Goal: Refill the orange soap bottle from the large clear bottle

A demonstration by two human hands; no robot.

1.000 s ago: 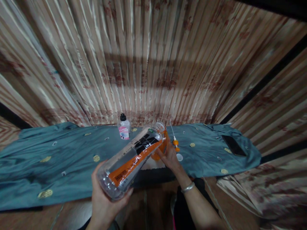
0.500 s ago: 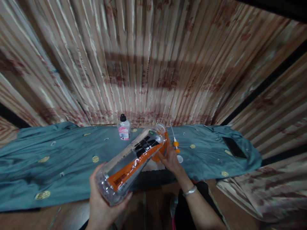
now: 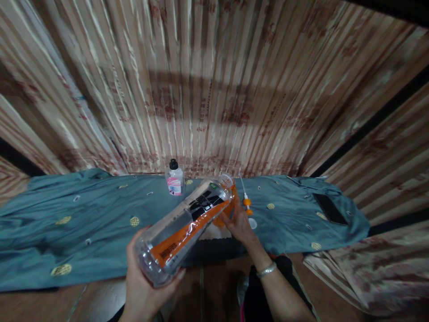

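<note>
My left hand (image 3: pixel 142 286) is closed round the base of a large clear plastic bottle (image 3: pixel 187 230) with an orange and black label. The bottle is tilted, its uncapped mouth pointing up and to the right. Behind that mouth, my right hand (image 3: pixel 239 223) grips an orange translucent bottle (image 3: pixel 219 222), mostly hidden by the clear one. Whether liquid flows between them I cannot tell. Just right of my right hand lies an orange and white pump head (image 3: pixel 247 203) with a thin tube, and near it a small white disc (image 3: pixel 252 223).
A bottle with a black cap and pink label (image 3: pixel 174 181) stands at the back, left of the tilted bottle. A dark phone (image 3: pixel 330 209) lies at the right on the teal patterned cloth (image 3: pixel 107 214). Patterned curtains (image 3: pixel 201 89) hang behind and at the sides.
The whole view has shifted slightly. Both hands keep their grips, and the clear bottle stays tilted at about the same angle.
</note>
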